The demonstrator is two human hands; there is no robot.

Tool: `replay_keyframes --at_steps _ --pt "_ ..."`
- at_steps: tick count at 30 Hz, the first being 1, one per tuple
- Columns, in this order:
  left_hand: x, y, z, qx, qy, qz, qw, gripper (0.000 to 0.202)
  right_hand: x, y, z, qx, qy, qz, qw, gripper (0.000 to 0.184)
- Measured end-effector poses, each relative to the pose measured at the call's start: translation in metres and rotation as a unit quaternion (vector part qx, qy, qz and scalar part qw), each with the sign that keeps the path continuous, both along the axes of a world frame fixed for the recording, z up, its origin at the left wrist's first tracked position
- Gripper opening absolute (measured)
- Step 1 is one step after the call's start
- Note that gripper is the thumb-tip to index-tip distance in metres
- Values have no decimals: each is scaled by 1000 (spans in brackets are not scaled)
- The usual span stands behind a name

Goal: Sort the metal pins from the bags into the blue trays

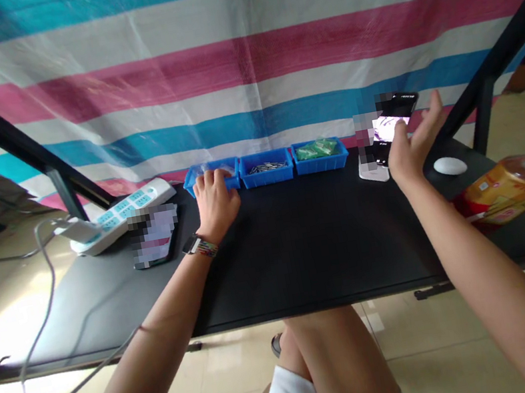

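My left hand point(216, 206) rests at the front rim of the left blue bin point(190, 185), its fingers bent over the edge and the tips partly hidden among clear plastic pieces point(222, 168). The thumb lies apart from the fingers. On the right, my right hand point(413, 143) has its fingers spread and its thumb against the lit screen of a phone point(390, 126), which stands tilted near the back edge. Behind and below that phone is a white object point(372, 171), partly blurred out. The middle blue bin point(268, 177) holds small metal pieces point(265, 167); the right bin point(322, 164) holds green packets point(318, 148).
A white power strip point(125, 210) with a plugged-in charger point(76, 230) and cable lies at the left, beside another phone point(158, 236). At the right are a white mouse-shaped object point(449, 166) and a drink bottle point(510, 188) by my forearm. A striped sheet point(238, 58) hangs behind the black table point(302, 250).
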State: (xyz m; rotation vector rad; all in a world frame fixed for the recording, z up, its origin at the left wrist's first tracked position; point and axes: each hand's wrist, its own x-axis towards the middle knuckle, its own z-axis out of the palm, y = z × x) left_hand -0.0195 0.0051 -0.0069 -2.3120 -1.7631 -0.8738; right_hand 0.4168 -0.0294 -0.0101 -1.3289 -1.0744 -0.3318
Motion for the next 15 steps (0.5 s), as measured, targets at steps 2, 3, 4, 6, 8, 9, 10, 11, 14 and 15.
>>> replay_keyframes --at_steps 2,3,4,6,8,9,10,11,14,15 --pt "-4 2 -1 -7 25 13 1000 41 -7 -5 1 11 -20 -6 1000 71" --pt "-5 3 -1 -9 34 15 999 42 -12 -7 2 9 -35 -9 999 69" --pt "-7 3 0 -9 41 15 999 42 -16 -9 3 5 -45 -6 999 68" --pt "-10 5 2 -12 54 13 998 43 -24 -12 3 -4 -57 6 998 68" --pt "-15 8 6 -23 73 7 997 43 -34 -14 1 -16 -63 19 998 68" --pt "-17 10 8 -29 84 2 996 42 -41 -14 0 -23 -68 24 997 68" --pt "-20 12 10 -34 96 -6 995 42 -47 -15 -1 -30 -74 30 996 68" --pt "-23 14 12 -38 106 -12 994 41 -56 -16 -2 -36 -81 36 995 68" --pt "-33 19 20 -47 122 -35 991 34 -85 -23 -4 -58 -119 75 988 64" --pt "-36 19 22 -52 122 -51 990 31 -96 -27 -5 -71 -134 90 984 61"
